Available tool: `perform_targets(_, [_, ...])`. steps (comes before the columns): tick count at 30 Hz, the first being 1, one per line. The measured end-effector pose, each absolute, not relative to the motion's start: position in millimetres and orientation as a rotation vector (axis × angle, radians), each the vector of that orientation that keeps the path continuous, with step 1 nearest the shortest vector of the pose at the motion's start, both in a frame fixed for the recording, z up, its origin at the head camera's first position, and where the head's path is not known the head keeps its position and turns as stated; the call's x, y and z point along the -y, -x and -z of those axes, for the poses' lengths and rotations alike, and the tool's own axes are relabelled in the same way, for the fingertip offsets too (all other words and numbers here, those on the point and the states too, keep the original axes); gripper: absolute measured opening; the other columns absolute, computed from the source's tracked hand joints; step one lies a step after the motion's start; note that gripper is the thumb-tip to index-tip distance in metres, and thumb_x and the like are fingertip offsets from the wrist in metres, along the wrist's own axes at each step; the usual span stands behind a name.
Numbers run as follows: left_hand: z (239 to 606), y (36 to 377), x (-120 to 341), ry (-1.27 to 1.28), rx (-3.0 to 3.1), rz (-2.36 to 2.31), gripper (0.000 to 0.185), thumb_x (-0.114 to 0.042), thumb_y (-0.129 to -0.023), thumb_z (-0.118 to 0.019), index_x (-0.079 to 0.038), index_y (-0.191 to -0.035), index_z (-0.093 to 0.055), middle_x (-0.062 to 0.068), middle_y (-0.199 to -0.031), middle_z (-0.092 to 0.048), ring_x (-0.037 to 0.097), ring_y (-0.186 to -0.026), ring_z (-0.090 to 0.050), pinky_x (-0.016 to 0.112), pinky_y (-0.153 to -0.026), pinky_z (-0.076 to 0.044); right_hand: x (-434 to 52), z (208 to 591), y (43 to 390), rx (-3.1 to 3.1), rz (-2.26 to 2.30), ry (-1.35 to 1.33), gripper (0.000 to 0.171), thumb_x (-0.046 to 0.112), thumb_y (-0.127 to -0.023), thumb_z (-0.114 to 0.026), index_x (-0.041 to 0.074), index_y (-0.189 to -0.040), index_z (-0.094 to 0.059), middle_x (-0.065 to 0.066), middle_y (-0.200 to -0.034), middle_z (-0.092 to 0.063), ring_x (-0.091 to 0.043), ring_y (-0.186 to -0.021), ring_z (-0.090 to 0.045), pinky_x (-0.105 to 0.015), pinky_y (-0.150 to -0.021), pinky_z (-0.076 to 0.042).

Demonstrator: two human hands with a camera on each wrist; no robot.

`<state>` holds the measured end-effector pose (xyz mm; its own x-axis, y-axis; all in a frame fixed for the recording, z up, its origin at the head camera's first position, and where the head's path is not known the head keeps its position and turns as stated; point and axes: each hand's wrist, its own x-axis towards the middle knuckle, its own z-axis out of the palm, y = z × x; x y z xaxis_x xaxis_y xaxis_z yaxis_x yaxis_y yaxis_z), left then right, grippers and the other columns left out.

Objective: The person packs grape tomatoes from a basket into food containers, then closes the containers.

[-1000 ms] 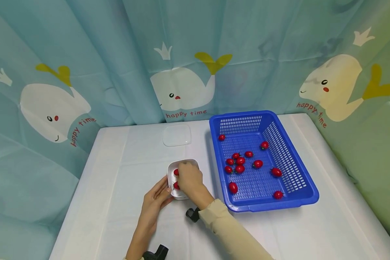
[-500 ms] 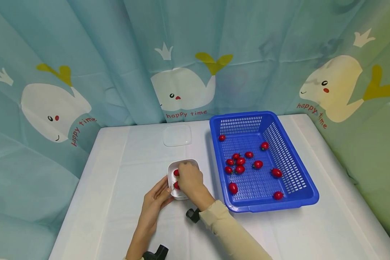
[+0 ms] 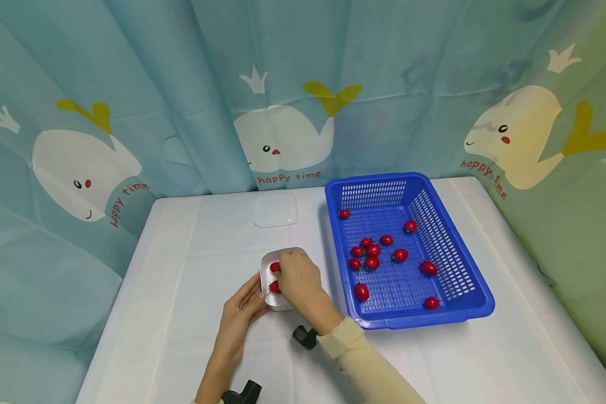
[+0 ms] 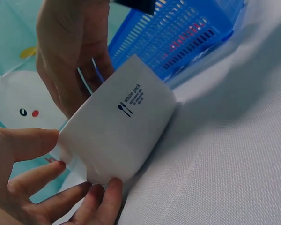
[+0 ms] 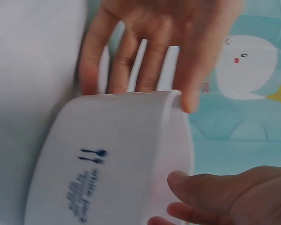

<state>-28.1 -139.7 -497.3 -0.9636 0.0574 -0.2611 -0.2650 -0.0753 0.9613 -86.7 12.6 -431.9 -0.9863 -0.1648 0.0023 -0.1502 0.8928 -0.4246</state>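
Left hand [image 3: 242, 314] has its fingers spread and fairly straight against the wall of a white plastic container [image 4: 119, 140], just below center in the head view. The right hand [image 3: 299, 280] is dipped inside, and I honestly can't tell if that grip's pinching anything. Two cherry tomatoes [image 3: 275, 287] show in there, more sit in the blue basket [image 3: 424, 320] at right, and a clear lid [image 3: 275, 211] lies higher up on the tabletop [image 3: 197, 269].

r. grip [image 3: 300, 278] now sl. further right than a moment ago, in white box [image 3: 280, 306]; sleeve cuff [image 3: 340, 338] & blk wrist cam [image 3: 304, 337] shifted same way. red toms [image 3: 275, 287] in box a bit more exposed.
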Motion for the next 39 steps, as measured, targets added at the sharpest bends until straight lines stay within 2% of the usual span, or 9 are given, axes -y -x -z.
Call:
perform_targets(8, [497,28,139,0.234,-2.005,-2.131,0.054,-0.017,-0.105,-0.061,-0.01,-0.157,-0.046,0.012,-0.164,-0.045,0.032,-0.147,-0.05,0.03,-0.101,-0.06,-31,417,86,-2.864,0.889,0.282,0.031,0.02,-0.093,-0.079,0.002,-0.118,-0.073,-0.014,-0.109,-0.076,-0.029,-0.094,-0.071,-0.045,-0.082,-0.062])
perform_targets(11, [497,28,139,0.226,-2.0,-2.133,0.055,-0.017,-0.105,-0.061,-0.01,-0.157,-0.045,0.012,-0.164,-0.045,0.031,-0.147,-0.05,0.031,-0.101,-0.06,-43,411,89,-2.745,0.997,0.299,0.033,0.02,-0.093,-0.079,0.002,-0.121,-0.072,-0.015,-0.104,-0.076,-0.027,-0.088,-0.068,-0.04,-0.076,-0.06])
perform_targets(15, [497,28,139,0.23,-1.996,-2.134,0.055,-0.018,-0.105,-0.061,-0.011,-0.157,-0.045,0.012,-0.164,-0.045,0.031,-0.147,-0.05,0.029,-0.101,-0.059,-61,406,93,-2.604,1.126,0.354,0.032,0.018,-0.093,-0.078,0.003,-0.121,-0.072,-0.01,-0.097,-0.073,-0.022,-0.084,-0.065,-0.031,-0.07,-0.056])
perform_targets(21, [497,28,139,0.237,-1.999,-2.129,0.055,-0.019,-0.106,-0.061,-0.011,-0.157,-0.045,0.012,-0.164,-0.045,0.03,-0.148,-0.049,0.029,-0.101,-0.059,-89,401,100,-2.386,1.294,0.469,0.03,0.022,-0.096,-0.074,0.009,-0.123,-0.073,-0.004,-0.101,-0.071,-0.019,-0.092,-0.066,-0.027,-0.075,-0.056])
perform_targets(28, [498,29,138,0.239,-2.006,-2.128,0.054,-0.018,-0.105,-0.061,-0.011,-0.157,-0.046,0.012,-0.164,-0.045,0.031,-0.148,-0.049,0.031,-0.102,-0.059,-120,396,104,-2.234,1.392,0.542,0.028,0.02,-0.099,-0.071,0.016,-0.127,-0.073,-0.004,-0.107,-0.072,-0.021,-0.096,-0.068,-0.03,-0.082,-0.059])
perform_targets(32, [499,28,138,0.242,-2.007,-2.136,0.055,-0.018,-0.105,-0.062,-0.011,-0.157,-0.046,0.012,-0.164,-0.045,0.031,-0.148,-0.049,0.03,-0.102,-0.059,-136,395,106,-2.183,1.419,0.524,0.03,0.022,-0.1,-0.07,0.016,-0.129,-0.071,-0.004,-0.111,-0.073,-0.02,-0.1,-0.068,-0.028,-0.087,-0.061])
perform_targets(39, [498,29,138,0.249,-2.005,-2.132,0.056,-0.019,-0.105,-0.062,-0.011,-0.157,-0.046,0.012,-0.164,-0.044,0.03,-0.148,-0.049,0.029,-0.101,-0.059,-166,390,107,-2.115,1.452,0.467,0.032,0.022,-0.101,-0.07,0.012,-0.13,-0.069,-0.008,-0.116,-0.073,-0.028,-0.107,-0.069,-0.032,-0.091,-0.063])
